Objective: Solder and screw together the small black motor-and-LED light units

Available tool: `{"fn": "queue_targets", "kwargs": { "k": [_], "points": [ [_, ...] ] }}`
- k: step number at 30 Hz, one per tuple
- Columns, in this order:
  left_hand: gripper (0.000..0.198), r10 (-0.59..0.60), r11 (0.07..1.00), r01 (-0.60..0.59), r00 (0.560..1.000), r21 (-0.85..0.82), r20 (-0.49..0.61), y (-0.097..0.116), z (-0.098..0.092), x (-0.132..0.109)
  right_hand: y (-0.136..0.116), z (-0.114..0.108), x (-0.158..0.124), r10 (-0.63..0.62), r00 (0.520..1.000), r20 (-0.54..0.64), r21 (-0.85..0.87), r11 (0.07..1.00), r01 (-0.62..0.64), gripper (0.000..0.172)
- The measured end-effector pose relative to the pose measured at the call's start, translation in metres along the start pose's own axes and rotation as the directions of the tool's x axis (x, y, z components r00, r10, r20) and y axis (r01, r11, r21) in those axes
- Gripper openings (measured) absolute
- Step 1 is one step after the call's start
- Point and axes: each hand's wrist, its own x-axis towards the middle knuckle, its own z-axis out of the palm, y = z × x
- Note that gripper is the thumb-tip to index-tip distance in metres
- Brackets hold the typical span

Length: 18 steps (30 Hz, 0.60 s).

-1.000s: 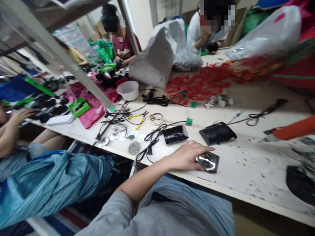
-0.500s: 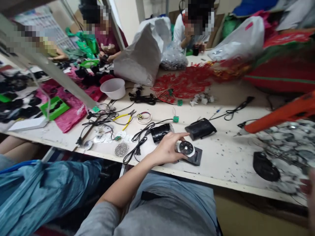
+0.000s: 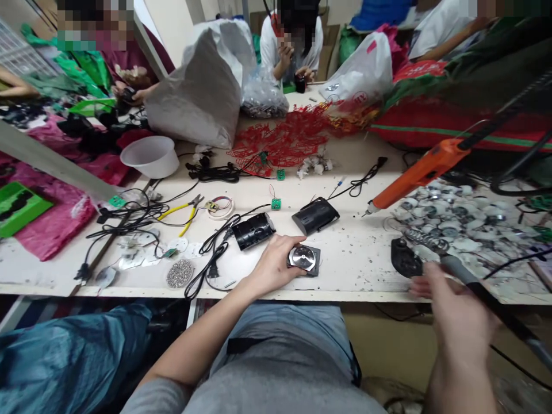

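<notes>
The metal disc (image 3: pixel 303 258) is gripped from the left by the left hand (image 3: pixel 276 259), with thumb and fingers curved about its rim; it is held at a dark square plate (image 3: pixel 316 267), close to the near edge of the table (image 3: pixel 353 270). Whether disc and plate are joined cannot be told. The right hand (image 3: pixel 459 307) is placed at the near right, beside the grey handle of an iron (image 3: pixel 459 270), its fingers partly bent; whether the handle is gripped cannot be told. A black base (image 3: pixel 405 260) and a wire spring (image 3: pixel 425 238) are seen just left of the handle. Beyond the left hand, a left shell (image 3: pixel 253 231) and a right shell (image 3: pixel 315 215), both black, are laid apart. An orange driver (image 3: pixel 422 172) is tilted, its tip directed down and left, and white parts (image 3: pixel 448 213) are heaped to its right. At left, silvery bits (image 3: pixel 180 273), yellow pliers (image 3: pixel 187 226) and a tape roll (image 3: pixel 230 211) are spread. Farther off, a bowl (image 3: pixel 150 158), a sack (image 3: pixel 198 86) and red wires (image 3: pixel 284 138) are arranged from left to right
</notes>
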Motion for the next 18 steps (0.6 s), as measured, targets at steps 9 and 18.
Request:
{"fn": "queue_targets", "kwargs": {
  "k": [9, 18],
  "points": [
    [0.071, -0.026, 0.998, 0.023, 0.998, -0.051, -0.057, -0.002, 0.007, -0.004, -0.057, 0.067, 0.025, -0.462, 0.885, -0.055, 0.364, 0.816, 0.449, 0.086],
    [0.075, 0.008, 0.99, -0.019, 0.997, -0.141, -0.074, -0.009, 0.014, -0.007, -0.092, 0.106, 0.026, -0.611, 0.789, 0.057, 0.662, 0.615, 0.429, 0.058]
  ]
}}
